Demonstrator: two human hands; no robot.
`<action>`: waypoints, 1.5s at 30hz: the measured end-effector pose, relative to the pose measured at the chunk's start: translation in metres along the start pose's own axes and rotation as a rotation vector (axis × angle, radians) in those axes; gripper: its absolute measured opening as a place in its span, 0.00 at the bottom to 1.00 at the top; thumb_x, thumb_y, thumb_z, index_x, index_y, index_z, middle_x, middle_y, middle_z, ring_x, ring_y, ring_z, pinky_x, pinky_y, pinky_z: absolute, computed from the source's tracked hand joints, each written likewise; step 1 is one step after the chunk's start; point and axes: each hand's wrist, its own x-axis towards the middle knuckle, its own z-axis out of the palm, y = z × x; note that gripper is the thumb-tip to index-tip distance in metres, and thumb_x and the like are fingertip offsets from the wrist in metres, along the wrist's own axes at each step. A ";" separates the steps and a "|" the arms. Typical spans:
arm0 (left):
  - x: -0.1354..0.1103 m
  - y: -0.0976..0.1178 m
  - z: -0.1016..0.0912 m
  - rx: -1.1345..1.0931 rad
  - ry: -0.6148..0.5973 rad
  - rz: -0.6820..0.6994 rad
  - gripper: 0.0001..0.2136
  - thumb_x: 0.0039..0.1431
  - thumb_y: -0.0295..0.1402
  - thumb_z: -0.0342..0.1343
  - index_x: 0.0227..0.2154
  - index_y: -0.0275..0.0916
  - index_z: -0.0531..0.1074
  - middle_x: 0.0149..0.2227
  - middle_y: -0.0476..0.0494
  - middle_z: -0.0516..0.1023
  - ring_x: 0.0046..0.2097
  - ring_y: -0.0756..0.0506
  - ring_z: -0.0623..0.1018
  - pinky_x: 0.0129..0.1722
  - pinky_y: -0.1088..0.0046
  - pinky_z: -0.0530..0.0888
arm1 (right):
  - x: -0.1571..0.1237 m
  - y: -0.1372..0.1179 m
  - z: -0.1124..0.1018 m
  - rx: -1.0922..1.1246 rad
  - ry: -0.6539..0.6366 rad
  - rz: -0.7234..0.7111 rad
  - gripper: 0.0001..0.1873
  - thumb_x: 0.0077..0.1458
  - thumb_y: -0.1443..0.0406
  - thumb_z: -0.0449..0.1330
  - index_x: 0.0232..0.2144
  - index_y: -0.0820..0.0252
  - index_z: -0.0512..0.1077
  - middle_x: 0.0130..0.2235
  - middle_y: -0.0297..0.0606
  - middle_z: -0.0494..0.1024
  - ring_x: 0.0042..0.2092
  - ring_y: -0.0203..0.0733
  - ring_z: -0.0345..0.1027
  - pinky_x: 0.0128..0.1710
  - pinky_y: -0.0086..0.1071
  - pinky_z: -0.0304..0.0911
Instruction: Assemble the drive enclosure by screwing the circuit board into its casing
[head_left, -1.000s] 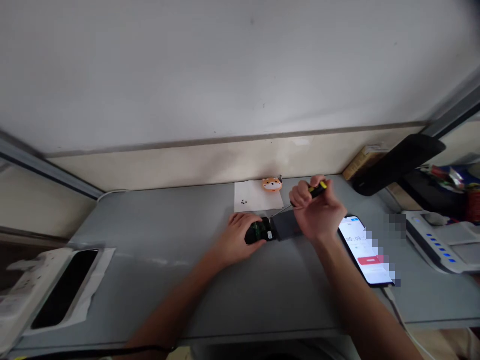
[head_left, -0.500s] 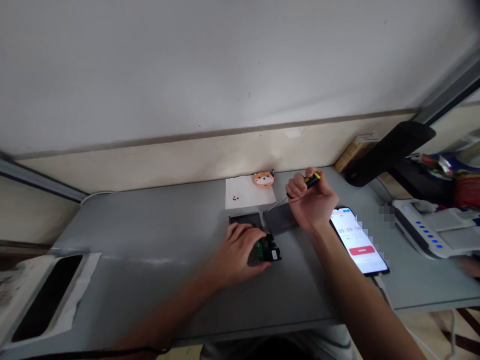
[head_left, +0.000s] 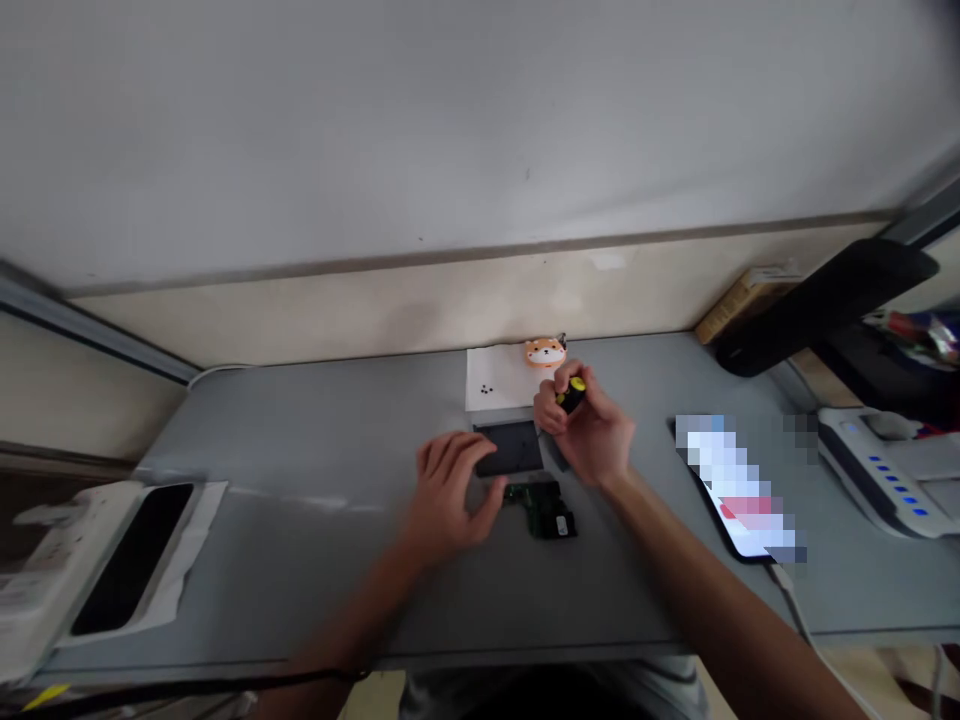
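Note:
My right hand [head_left: 592,425] is closed around the black and yellow handle of a screwdriver [head_left: 574,394]; its shaft is hidden from view. Under that hand, a second dark flat piece [head_left: 553,452] shows only in part. My left hand [head_left: 450,490] is open, thumb apart from the fingers, at the left edge of a dark flat rectangular panel [head_left: 510,448]. Whether its fingertips touch the panel I cannot tell. Just right of the left thumb, a green circuit board [head_left: 551,508] with a black part and a small white label lies on the table.
Several tiny dark screws [head_left: 486,389] lie on a white paper [head_left: 495,370] beside an orange animal-face case [head_left: 545,351]. To the right are a lit phone [head_left: 739,500] with a cable, a power strip [head_left: 885,470] and a black cylinder [head_left: 825,305]. A dark phone [head_left: 135,560] lies at left.
My left hand has come off the circuit board and moved left, leaving the board lying on the table. My right hand has moved left and lower with the screwdriver, its handle now tipped toward me.

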 end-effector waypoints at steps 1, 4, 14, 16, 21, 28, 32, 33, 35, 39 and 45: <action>0.002 -0.002 -0.001 0.015 0.017 -0.023 0.10 0.68 0.34 0.51 0.47 0.40 0.72 0.45 0.39 0.79 0.50 0.40 0.75 0.53 0.59 0.67 | -0.001 0.003 0.002 -0.001 -0.016 0.011 0.17 0.64 0.53 0.55 0.27 0.55 0.63 0.20 0.28 0.55 0.22 0.34 0.43 0.24 0.29 0.48; 0.004 -0.005 0.002 0.059 -0.018 -0.018 0.10 0.69 0.36 0.52 0.47 0.40 0.74 0.46 0.38 0.78 0.51 0.39 0.74 0.52 0.59 0.67 | -0.003 0.006 0.005 0.009 -0.041 0.029 0.16 0.64 0.53 0.55 0.28 0.55 0.64 0.20 0.28 0.56 0.22 0.34 0.44 0.25 0.29 0.49; 0.024 -0.007 0.009 0.033 -0.297 0.034 0.08 0.69 0.39 0.56 0.43 0.46 0.79 0.51 0.42 0.77 0.55 0.38 0.71 0.56 0.56 0.64 | -0.001 -0.013 0.008 0.079 0.073 0.001 0.16 0.63 0.53 0.55 0.27 0.53 0.62 0.21 0.27 0.50 0.22 0.36 0.41 0.23 0.30 0.48; 0.030 -0.009 0.009 0.002 -0.315 0.046 0.08 0.70 0.37 0.56 0.41 0.45 0.79 0.48 0.44 0.79 0.53 0.40 0.71 0.56 0.57 0.63 | 0.000 -0.015 0.006 0.072 0.099 -0.020 0.16 0.62 0.52 0.55 0.27 0.53 0.62 0.21 0.27 0.50 0.22 0.37 0.40 0.23 0.31 0.48; 0.052 -0.015 0.016 -0.007 -0.315 0.059 0.07 0.70 0.33 0.56 0.37 0.45 0.80 0.40 0.47 0.80 0.48 0.42 0.73 0.57 0.58 0.61 | 0.006 -0.029 -0.008 0.116 0.163 -0.114 0.13 0.61 0.55 0.55 0.27 0.53 0.63 0.22 0.27 0.49 0.22 0.38 0.42 0.24 0.32 0.49; 0.118 -0.030 0.042 0.082 -0.332 0.016 0.06 0.66 0.31 0.59 0.35 0.44 0.81 0.39 0.45 0.81 0.49 0.40 0.73 0.55 0.56 0.62 | 0.016 -0.050 -0.051 0.185 0.272 -0.237 0.09 0.57 0.59 0.58 0.28 0.54 0.64 0.22 0.27 0.50 0.22 0.37 0.45 0.24 0.29 0.52; 0.138 -0.038 0.052 0.078 -0.361 0.011 0.05 0.65 0.30 0.61 0.34 0.42 0.81 0.40 0.45 0.81 0.50 0.40 0.74 0.54 0.56 0.64 | 0.018 -0.048 -0.067 0.187 0.331 -0.205 0.08 0.56 0.61 0.57 0.27 0.54 0.62 0.22 0.26 0.51 0.22 0.36 0.44 0.23 0.29 0.53; 0.139 -0.040 0.052 0.076 -0.366 0.011 0.04 0.64 0.30 0.61 0.35 0.42 0.81 0.40 0.44 0.81 0.50 0.40 0.75 0.54 0.57 0.65 | 0.019 -0.046 -0.069 0.197 0.347 -0.200 0.08 0.56 0.61 0.57 0.26 0.54 0.62 0.22 0.26 0.51 0.22 0.36 0.44 0.23 0.29 0.53; 0.134 -0.043 0.047 0.073 -0.368 0.006 0.05 0.65 0.31 0.60 0.38 0.41 0.81 0.42 0.43 0.81 0.50 0.40 0.75 0.54 0.58 0.65 | 0.019 -0.046 -0.069 0.220 0.367 -0.193 0.08 0.54 0.62 0.57 0.26 0.54 0.62 0.22 0.26 0.51 0.21 0.36 0.43 0.24 0.30 0.54; 0.104 -0.048 0.029 0.032 -0.308 -0.005 0.10 0.70 0.33 0.51 0.44 0.42 0.78 0.44 0.44 0.79 0.49 0.42 0.76 0.53 0.61 0.68 | 0.016 -0.056 -0.061 0.198 0.334 -0.214 0.10 0.56 0.58 0.58 0.27 0.53 0.63 0.23 0.27 0.52 0.22 0.37 0.46 0.23 0.31 0.55; 0.052 -0.053 0.003 -0.089 -0.242 -0.056 0.10 0.68 0.37 0.50 0.44 0.41 0.74 0.42 0.42 0.78 0.45 0.42 0.78 0.47 0.63 0.74 | 0.004 -0.075 -0.044 -0.079 0.226 -0.320 0.15 0.57 0.52 0.62 0.28 0.53 0.66 0.23 0.28 0.56 0.23 0.36 0.51 0.25 0.32 0.56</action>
